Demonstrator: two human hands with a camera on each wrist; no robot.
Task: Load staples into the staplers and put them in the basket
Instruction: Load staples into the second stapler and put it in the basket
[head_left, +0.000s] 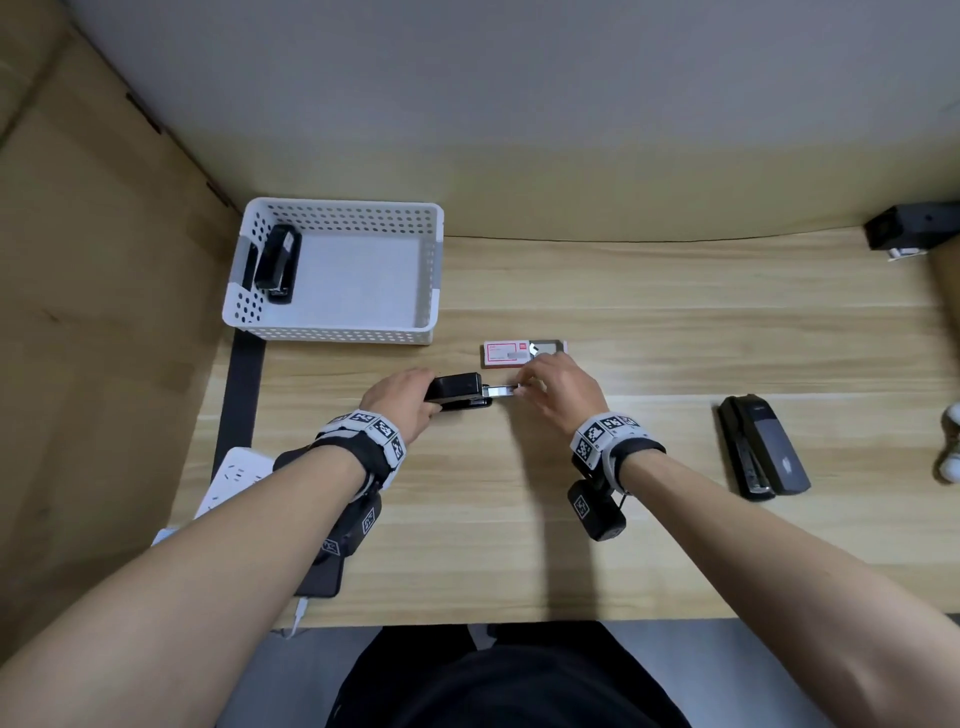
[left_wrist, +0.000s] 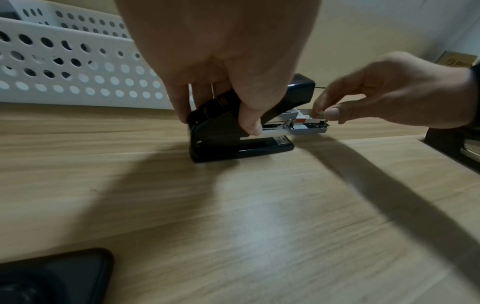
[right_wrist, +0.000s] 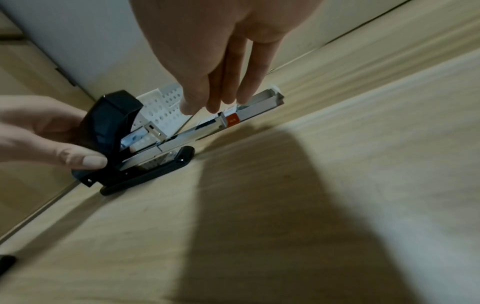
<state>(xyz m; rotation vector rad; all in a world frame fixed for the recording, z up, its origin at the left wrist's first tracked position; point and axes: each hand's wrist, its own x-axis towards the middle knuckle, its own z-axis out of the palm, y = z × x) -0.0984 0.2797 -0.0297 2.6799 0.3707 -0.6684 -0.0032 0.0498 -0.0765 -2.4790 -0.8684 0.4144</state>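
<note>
stapler (head_left: 457, 395): glossy black plastic, shiny metal | basket (head_left: 332, 332): white perforated plastic | table (head_left: 623, 519): wood-grain

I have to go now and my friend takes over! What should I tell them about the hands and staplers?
Left hand grips the small black stapler on the table, its metal tray slid out.
Right hand pinches a staple strip over the tray.
Done: one stapler lies in the white basket.
Left: seat the strip, close up, basket it; then load the big stapler at the right. The staple box sits behind the hands.

Dim wrist views, motion-blurred; overhead light casts long shadows; head view bows at edges.
</note>
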